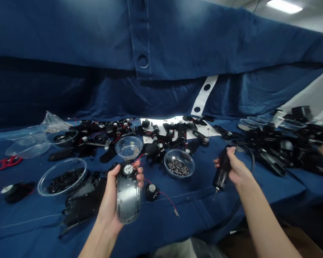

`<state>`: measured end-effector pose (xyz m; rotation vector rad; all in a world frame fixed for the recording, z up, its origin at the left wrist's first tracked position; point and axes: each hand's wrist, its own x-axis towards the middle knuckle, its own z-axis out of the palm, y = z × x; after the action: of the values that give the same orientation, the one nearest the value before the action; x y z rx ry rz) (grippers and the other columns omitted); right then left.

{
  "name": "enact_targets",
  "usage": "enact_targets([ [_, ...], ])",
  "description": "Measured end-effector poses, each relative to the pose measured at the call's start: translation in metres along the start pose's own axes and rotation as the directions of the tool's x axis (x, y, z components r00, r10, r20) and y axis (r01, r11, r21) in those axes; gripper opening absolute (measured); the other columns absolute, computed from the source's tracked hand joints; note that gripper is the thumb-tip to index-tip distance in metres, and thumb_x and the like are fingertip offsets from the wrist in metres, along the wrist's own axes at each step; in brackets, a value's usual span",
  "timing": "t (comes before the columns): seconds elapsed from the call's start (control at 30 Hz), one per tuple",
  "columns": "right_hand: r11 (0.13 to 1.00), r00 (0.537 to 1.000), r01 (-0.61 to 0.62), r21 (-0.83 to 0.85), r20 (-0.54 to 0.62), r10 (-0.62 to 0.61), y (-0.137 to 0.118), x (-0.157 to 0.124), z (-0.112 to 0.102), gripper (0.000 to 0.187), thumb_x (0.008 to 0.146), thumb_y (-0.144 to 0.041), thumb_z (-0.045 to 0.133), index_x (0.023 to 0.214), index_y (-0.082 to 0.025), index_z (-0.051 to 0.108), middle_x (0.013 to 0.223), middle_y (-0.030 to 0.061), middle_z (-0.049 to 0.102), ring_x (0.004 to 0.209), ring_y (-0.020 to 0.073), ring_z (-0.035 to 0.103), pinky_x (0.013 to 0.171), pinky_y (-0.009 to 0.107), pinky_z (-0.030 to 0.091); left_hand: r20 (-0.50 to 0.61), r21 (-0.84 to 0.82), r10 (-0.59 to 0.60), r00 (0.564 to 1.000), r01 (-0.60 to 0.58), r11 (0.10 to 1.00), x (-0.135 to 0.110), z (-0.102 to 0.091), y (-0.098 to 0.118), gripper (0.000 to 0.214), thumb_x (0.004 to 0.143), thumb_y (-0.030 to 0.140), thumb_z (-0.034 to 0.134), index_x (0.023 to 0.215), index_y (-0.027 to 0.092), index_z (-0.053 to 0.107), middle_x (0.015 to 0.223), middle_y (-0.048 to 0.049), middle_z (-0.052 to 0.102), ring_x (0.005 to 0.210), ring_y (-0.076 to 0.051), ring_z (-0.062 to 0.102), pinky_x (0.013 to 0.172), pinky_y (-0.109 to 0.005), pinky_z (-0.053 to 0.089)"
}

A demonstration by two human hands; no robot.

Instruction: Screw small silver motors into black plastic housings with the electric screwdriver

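Observation:
My left hand [111, 200] is closed around an elongated black plastic housing [128, 204] with a smooth grey face. At its upper end sits a round white-centred part [128, 169] with red wires, perhaps a small speaker. My right hand [238, 169] grips a black electric screwdriver [223, 171], its bit tilted down over the blue cloth and well apart from the housing. Between the hands stands a clear bowl [193, 168] of small screws. Another round wired part [151, 192] lies on the cloth just right of my left hand.
A clear bowl [40, 188] of small black parts and a stack of black plastic pieces [82, 204] lie left. Red-handled scissors [6, 163] rest farther left. Several wired black assemblies [174, 132] spread across the back. The screwdriver's cable [252, 157] loops at right. Blue fabric [97, 36] hangs above.

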<state>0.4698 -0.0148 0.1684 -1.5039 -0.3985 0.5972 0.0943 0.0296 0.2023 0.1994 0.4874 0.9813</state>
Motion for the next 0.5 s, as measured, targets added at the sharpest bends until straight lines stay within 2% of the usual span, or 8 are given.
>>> enact_targets([
  [0.07, 0.988, 0.997, -0.069, -0.135, 0.013, 0.071, 0.014, 0.011, -0.009, 0.032, 0.098, -0.043, 0.063, 0.083, -0.015, 0.06, 0.07, -0.0026, 0.061, 0.059, 0.0118, 0.062, 0.056, 0.027, 0.056, -0.031, 0.005, -0.008, 0.999, 0.009, 1.0, -0.002, -0.002, -0.002, 0.039, 0.098, 0.032, 0.054, 0.123, 0.003, 0.06, 0.099, -0.0137, 0.065, 0.077, -0.017, 0.068, 0.068, -0.026, 0.062],
  [0.13, 0.959, 0.997, -0.067, -0.274, 0.028, 0.078, 0.023, 0.015, -0.013, 0.02, 0.096, -0.033, 0.067, 0.089, -0.014, 0.063, 0.078, -0.0024, 0.064, 0.068, 0.0116, 0.064, 0.067, 0.029, 0.058, -0.051, 0.007, -0.009, 0.999, 0.009, 1.0, -0.003, -0.002, -0.003, 0.041, 0.098, 0.034, 0.055, 0.125, 0.004, 0.06, 0.098, -0.0136, 0.067, 0.076, -0.017, 0.069, 0.069, -0.025, 0.063],
  [0.23, 0.89, 0.998, 0.065, -0.452, 0.052, -0.046, 0.028, 0.013, -0.013, 0.019, 0.088, -0.031, 0.074, 0.085, -0.015, 0.066, 0.087, 0.0035, 0.068, 0.087, 0.0197, 0.067, 0.087, 0.043, 0.056, -0.056, -0.009, -0.009, 0.998, 0.008, 1.0, -0.005, -0.003, -0.005, 0.045, 0.098, 0.037, 0.056, 0.127, 0.002, 0.06, 0.096, -0.0128, 0.068, 0.076, -0.017, 0.07, 0.072, -0.025, 0.063],
  [0.3, 0.825, 0.977, 0.21, -0.524, 0.079, -0.198, 0.026, 0.001, -0.005, 0.023, 0.08, -0.034, 0.079, 0.079, -0.015, 0.067, 0.091, 0.0115, 0.07, 0.101, 0.031, 0.065, 0.102, 0.058, 0.045, -0.076, 0.004, -0.006, 0.997, 0.007, 1.0, -0.006, -0.004, -0.007, 0.048, 0.099, 0.039, 0.056, 0.128, 0.001, 0.06, 0.094, -0.0129, 0.07, 0.077, -0.017, 0.071, 0.074, -0.025, 0.063],
  [0.37, 0.752, 0.921, 0.382, -0.538, 0.153, -0.358, 0.023, -0.026, 0.012, 0.027, 0.076, -0.04, 0.079, 0.083, -0.015, 0.071, 0.097, 0.0183, 0.07, 0.109, 0.0394, 0.061, 0.11, 0.065, 0.032, -0.098, 0.05, 0.012, 0.995, -0.007, 0.999, -0.008, -0.005, -0.01, 0.051, 0.098, 0.043, 0.057, 0.129, 0.002, 0.061, 0.094, -0.0131, 0.073, 0.079, -0.019, 0.072, 0.075, -0.027, 0.063],
  [0.4, 0.715, 0.88, 0.47, -0.518, 0.211, -0.425, 0.022, -0.045, 0.023, 0.031, 0.078, -0.043, 0.077, 0.089, -0.015, 0.073, 0.1, 0.0185, 0.071, 0.109, 0.0395, 0.06, 0.11, 0.065, 0.032, -0.109, 0.083, 0.031, 0.994, -0.022, 0.996, -0.009, -0.006, -0.012, 0.052, 0.098, 0.044, 0.057, 0.128, 0.002, 0.063, 0.093, -0.0129, 0.074, 0.079, -0.019, 0.073, 0.075, -0.027, 0.063],
  [0.43, 0.682, 0.832, 0.553, -0.478, 0.29, -0.472, 0.021, -0.068, 0.037, 0.034, 0.081, -0.046, 0.072, 0.098, -0.017, 0.075, 0.103, 0.016, 0.071, 0.105, 0.0361, 0.062, 0.107, 0.061, 0.038, -0.116, 0.117, 0.049, 0.992, -0.036, 0.993, -0.011, -0.007, -0.013, 0.052, 0.098, 0.045, 0.056, 0.128, 0.003, 0.064, 0.093, -0.0123, 0.075, 0.078, -0.02, 0.073, 0.074, -0.027, 0.063],
  [0.5, 0.637, 0.713, 0.691, -0.343, 0.472, -0.519, 0.021, -0.118, 0.066, 0.027, 0.087, -0.046, 0.069, 0.101, -0.024, 0.078, 0.1, 0.0079, 0.073, 0.091, 0.0259, 0.067, 0.091, 0.045, 0.053, -0.149, 0.173, 0.069, 0.987, -0.043, 0.984, -0.014, -0.009, -0.017, 0.053, 0.098, 0.049, 0.055, 0.127, 0.006, 0.067, 0.094, -0.0106, 0.077, 0.074, -0.018, 0.073, 0.07, -0.026, 0.062],
])
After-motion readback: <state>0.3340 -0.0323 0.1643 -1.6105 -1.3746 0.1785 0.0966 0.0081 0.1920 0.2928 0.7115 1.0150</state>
